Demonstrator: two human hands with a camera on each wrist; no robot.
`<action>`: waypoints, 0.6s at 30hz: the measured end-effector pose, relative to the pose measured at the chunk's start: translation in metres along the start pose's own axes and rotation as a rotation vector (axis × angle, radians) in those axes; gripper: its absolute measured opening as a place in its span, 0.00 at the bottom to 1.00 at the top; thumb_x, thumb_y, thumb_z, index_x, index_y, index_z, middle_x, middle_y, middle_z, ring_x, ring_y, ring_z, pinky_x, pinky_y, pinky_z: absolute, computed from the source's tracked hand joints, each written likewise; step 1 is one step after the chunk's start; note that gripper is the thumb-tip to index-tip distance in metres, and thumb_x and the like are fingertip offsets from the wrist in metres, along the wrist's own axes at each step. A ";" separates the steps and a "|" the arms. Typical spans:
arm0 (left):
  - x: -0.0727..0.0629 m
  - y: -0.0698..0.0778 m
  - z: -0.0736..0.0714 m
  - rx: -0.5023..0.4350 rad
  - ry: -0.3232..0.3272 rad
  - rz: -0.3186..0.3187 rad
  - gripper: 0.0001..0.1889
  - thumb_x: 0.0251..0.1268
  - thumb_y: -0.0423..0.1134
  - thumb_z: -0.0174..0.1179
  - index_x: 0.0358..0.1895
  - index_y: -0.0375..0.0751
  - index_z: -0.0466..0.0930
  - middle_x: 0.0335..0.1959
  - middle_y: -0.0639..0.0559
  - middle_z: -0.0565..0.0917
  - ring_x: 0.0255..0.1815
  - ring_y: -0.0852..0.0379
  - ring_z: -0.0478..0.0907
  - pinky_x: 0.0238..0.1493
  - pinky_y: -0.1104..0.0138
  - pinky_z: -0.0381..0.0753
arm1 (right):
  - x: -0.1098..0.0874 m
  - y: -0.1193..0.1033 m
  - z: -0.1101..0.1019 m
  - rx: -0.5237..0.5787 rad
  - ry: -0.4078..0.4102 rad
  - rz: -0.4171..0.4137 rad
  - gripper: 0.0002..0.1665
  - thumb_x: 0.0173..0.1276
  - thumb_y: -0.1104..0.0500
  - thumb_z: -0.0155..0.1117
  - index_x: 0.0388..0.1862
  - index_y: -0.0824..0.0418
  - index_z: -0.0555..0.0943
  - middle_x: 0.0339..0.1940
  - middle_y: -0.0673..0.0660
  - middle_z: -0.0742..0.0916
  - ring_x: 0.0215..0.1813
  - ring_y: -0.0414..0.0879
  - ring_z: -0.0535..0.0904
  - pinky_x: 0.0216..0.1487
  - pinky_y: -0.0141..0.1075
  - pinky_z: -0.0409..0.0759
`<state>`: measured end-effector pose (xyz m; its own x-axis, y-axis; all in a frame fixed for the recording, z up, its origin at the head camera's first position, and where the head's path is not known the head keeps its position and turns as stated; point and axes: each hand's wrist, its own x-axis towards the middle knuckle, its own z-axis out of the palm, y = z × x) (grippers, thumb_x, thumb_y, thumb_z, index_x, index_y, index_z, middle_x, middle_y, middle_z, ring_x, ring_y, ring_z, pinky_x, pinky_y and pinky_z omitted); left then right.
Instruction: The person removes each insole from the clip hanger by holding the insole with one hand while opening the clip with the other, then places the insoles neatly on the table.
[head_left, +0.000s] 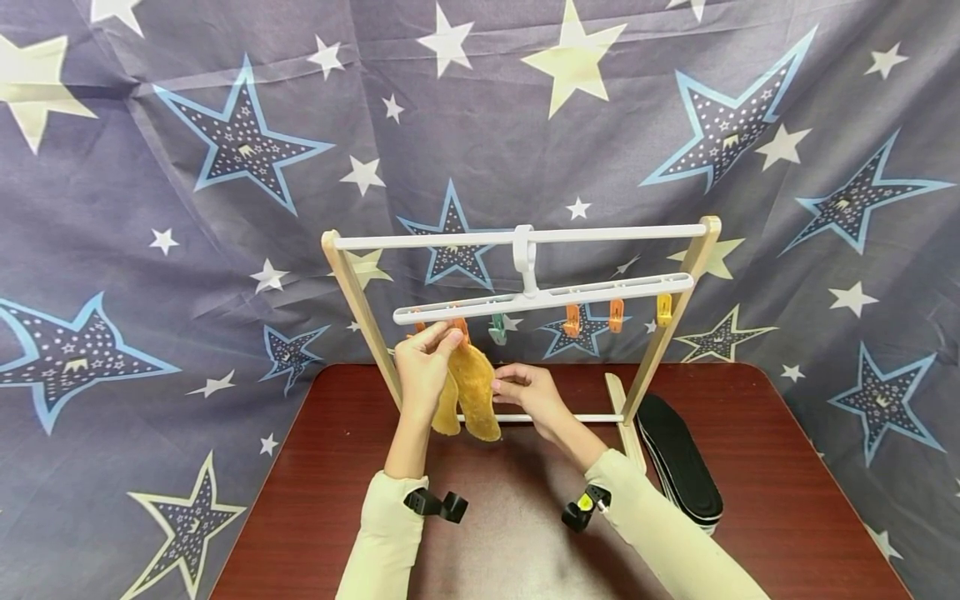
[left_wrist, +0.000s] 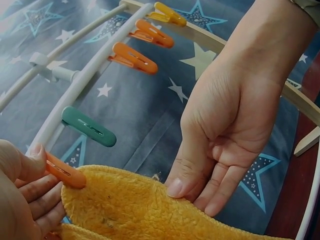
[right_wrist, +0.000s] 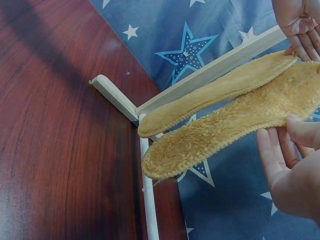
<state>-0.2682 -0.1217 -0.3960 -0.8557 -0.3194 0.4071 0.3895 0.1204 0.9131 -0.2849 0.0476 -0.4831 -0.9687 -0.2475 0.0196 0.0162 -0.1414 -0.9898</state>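
- While the rear yellow insole (head_left: 447,410) is hung below the white hanger (head_left: 615,290), the front yellow insole (head_left: 475,392) is met at its top by an orange clip (left_wrist: 66,173); fastening judged nearly done.
- Green clip (head_left: 498,329), two further orange clips (head_left: 572,320), yellow clip (head_left: 664,310): unfilled.
- Black insoles (head_left: 682,458): stacked on table (head_left: 750,483), unhung.
- Left hand (head_left: 423,367): raised, clip pinched.
- Right hand (head_left: 532,393): lower, front insole's edge pinched.

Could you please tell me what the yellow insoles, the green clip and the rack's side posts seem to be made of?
Yellow insoles: fuzzy fabric, perhaps fleece, judging by the tufted, matte pile. Green clip: probably smooth plastic, given its even colour and moulded look. Side posts: likely wood, smooth-finished, from their pale tan colour.
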 end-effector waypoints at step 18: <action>-0.001 -0.003 0.002 -0.004 0.007 0.006 0.11 0.61 0.24 0.68 0.46 0.21 0.86 0.40 0.25 0.87 0.29 0.77 0.81 0.33 0.83 0.79 | -0.002 -0.001 -0.004 0.000 -0.013 -0.012 0.15 0.70 0.72 0.63 0.52 0.82 0.79 0.38 0.58 0.89 0.38 0.43 0.88 0.58 0.61 0.82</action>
<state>-0.2690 -0.1199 -0.3987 -0.8508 -0.3253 0.4127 0.3963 0.1184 0.9105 -0.2835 0.0518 -0.4824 -0.9655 -0.2582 0.0331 0.0046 -0.1441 -0.9895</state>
